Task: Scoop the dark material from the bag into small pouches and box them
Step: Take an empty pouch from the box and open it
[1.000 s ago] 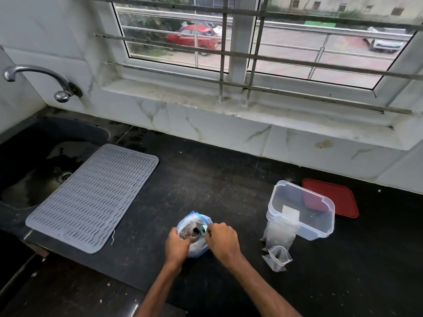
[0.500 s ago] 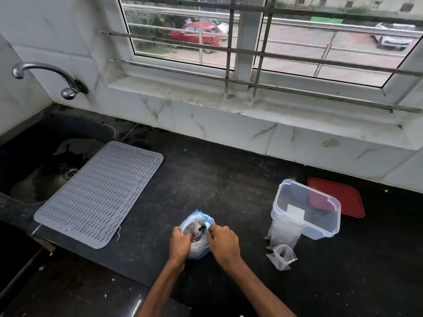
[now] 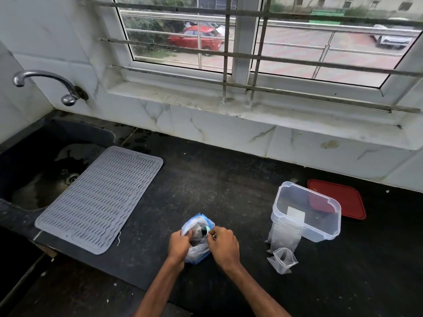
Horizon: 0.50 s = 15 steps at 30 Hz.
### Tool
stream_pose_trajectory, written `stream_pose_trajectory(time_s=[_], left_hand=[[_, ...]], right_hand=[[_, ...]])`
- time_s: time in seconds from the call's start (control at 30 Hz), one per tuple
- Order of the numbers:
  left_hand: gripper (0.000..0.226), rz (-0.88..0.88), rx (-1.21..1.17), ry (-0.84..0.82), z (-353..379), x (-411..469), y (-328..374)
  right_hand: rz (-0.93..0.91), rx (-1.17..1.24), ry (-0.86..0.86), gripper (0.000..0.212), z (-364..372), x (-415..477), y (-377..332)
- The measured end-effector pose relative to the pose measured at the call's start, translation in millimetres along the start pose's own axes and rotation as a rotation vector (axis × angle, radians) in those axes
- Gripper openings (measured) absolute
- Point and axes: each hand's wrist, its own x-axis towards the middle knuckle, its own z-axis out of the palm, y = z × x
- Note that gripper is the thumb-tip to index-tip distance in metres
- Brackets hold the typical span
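Note:
A clear bag with blue edging (image 3: 196, 225) stands on the black counter, dark material showing inside its open mouth. My left hand (image 3: 179, 246) grips the bag's left rim. My right hand (image 3: 223, 245) pinches the right rim beside a small teal piece (image 3: 205, 229) in the bag's mouth; what that piece is I cannot tell. To the right, small clear pouches (image 3: 282, 260) lie and lean against a clear plastic box (image 3: 305, 211). The box's red lid (image 3: 338, 197) lies flat behind it.
A grey ribbed drying mat (image 3: 100, 199) lies to the left, partly over the dark sink (image 3: 34, 170) under a metal tap (image 3: 45, 84). A barred window and marble sill run along the back wall. The counter's front edge is near my forearms.
Both hands stay on the bag's rim and have shifted slightly, pulling the mouth wider. The camera has drifted a little.

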Motion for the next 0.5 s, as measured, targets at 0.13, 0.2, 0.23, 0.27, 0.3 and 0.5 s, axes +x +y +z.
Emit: stream_pose_trajectory(time_s=[0.13,0.2,0.23,0.27,0.3,0.5], left_hand=[[0.022,-0.015,-0.012,0.005,3.8,0.5,8.1],[0.024,0.009,0.015,0.008,5.9,3.4,9.3],[0.025,0.014,0.029,0.007,6.0,4.3,9.5],[0.025,0.017,0.034,0.009,6.2,3.8,9.8],[0.025,0.028,0.030,0.013,6.1,3.1,9.6],[0.009,0.122,-0.025,0.033,4.4,0.2,8.9]], right_hand=[[0.046,0.058,-0.028,0.011,-1.1,0.1,0.9],[0.077,0.090,-0.021,0.015,-0.2,2.4,3.2],[0.093,0.104,-0.022,0.016,0.2,3.5,4.5],[0.103,0.114,-0.024,0.016,1.5,5.0,6.0],[0.108,0.118,-0.025,0.016,1.5,5.7,6.4],[0.092,0.112,-0.031,0.015,2.4,6.2,5.5]])
